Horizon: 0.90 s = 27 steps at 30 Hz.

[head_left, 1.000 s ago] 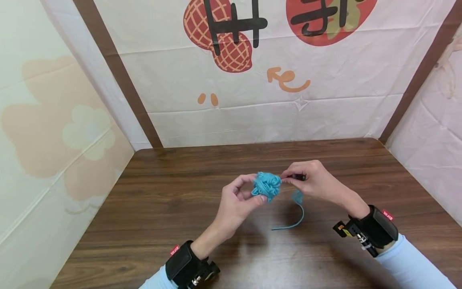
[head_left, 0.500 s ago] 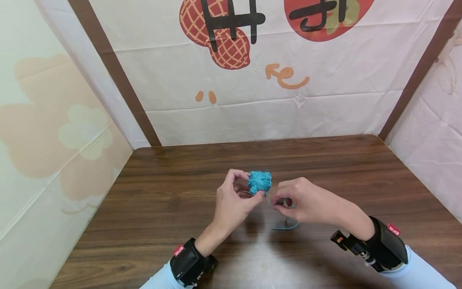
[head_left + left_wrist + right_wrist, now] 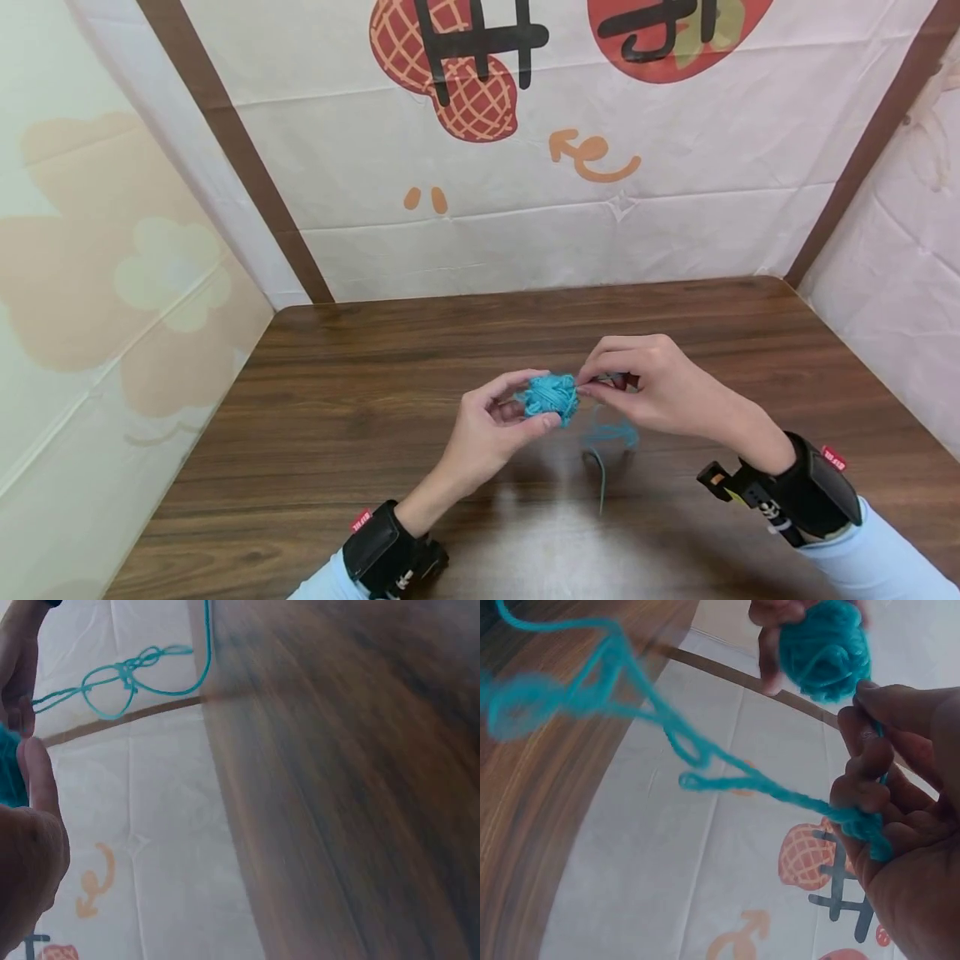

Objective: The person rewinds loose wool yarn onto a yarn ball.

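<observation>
A small ball of turquoise yarn point(image 3: 552, 397) is held above the table between the thumb and fingers of my left hand point(image 3: 480, 437). At the ball's right side, my right hand point(image 3: 663, 387) pinches a strand of yarn. In the right wrist view, that strand runs from the yarn ball point(image 3: 826, 656) to the thumb and index finger. Loose, tangled loops of yarn point(image 3: 757, 784) trail out from under the curled lower fingers. The same hanging loops point(image 3: 124, 679) show in the left wrist view, where only an edge of the ball appears.
Under both hands is a dark brown wooden table point(image 3: 360, 433). A white printed cloth point(image 3: 525, 242) stands behind its far edge, with more cloth at the left and right sides. Both wrists carry black camera straps point(image 3: 382, 546).
My right hand dips down and left below the ball, then comes back up to its right side. The ball has shifted slightly with my left hand, and more loose yarn shows below.
</observation>
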Available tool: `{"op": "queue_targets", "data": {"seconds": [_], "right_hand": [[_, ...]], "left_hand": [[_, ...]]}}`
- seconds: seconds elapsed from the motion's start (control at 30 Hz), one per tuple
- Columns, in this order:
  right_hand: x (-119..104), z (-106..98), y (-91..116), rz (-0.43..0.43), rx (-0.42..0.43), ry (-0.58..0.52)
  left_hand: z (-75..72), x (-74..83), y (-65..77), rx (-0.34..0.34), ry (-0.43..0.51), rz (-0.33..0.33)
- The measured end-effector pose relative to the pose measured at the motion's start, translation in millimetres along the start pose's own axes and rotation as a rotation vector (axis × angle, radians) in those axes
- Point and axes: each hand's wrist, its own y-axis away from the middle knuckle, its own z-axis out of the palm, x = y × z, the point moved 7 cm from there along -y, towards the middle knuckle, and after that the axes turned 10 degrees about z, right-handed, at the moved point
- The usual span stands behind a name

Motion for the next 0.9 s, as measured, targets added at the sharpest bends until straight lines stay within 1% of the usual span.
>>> {"op": "queue_targets", "data": {"seconds": [0.03,0.1,0.17,0.23,0.3,0.33,0.43,0.5,0.6,0.67,0.73,0.83,0.9], "right_hand": [[1,0,0,0.004,-0.004,-0.01],[2,1,0,-0.007,-0.013,-0.018],[5,2,-1,-0.01,-0.031,-0.021],[12,1,-4,0.011,-0.034,-0.035],[24,-1,-7,0.07,-0.028,-0.057],[32,-2,-7,0.12,-0.028,-0.073],[55,-2,-6,0.273,-0.032,-0.127],[67,0,-3,0.353,-0.048,-0.153],[78,5,0,0.433,-0.069,-0.186],[83,7,1,0.455,-0.066,-0.2],[84,8,2,0.462,-0.053,-0.199],[81,11,4,0.416,-0.034,-0.175],[74,16,4,0.337,-0.03,-0.152]], "left_hand": [[0.9,-0.4,1.0,-0.019,-0.009,-0.005],[4.3,0.9,2.4,-0.067,-0.054,0.01],[8.3,4.5,3.1,-0.109,-0.095,0.053],[11.9,9.7,3.3,-0.137,-0.12,0.103],[14.9,14.7,3.3,-0.157,-0.13,0.151],[16.0,16.5,3.3,-0.163,-0.124,0.166],[18.4,18.5,3.6,-0.173,-0.07,0.186],[18.6,18.4,3.8,-0.163,-0.021,0.199],[14.6,19.1,2.9,-0.101,0.062,0.238],[9.4,19.2,0.3,-0.029,0.134,0.248],[3.3,18.6,-3.4,0.058,0.218,0.238],[-5.3,13.8,-9.4,0.199,0.326,0.176],[-9.6,10.3,-11.6,0.279,0.355,0.135]]}}
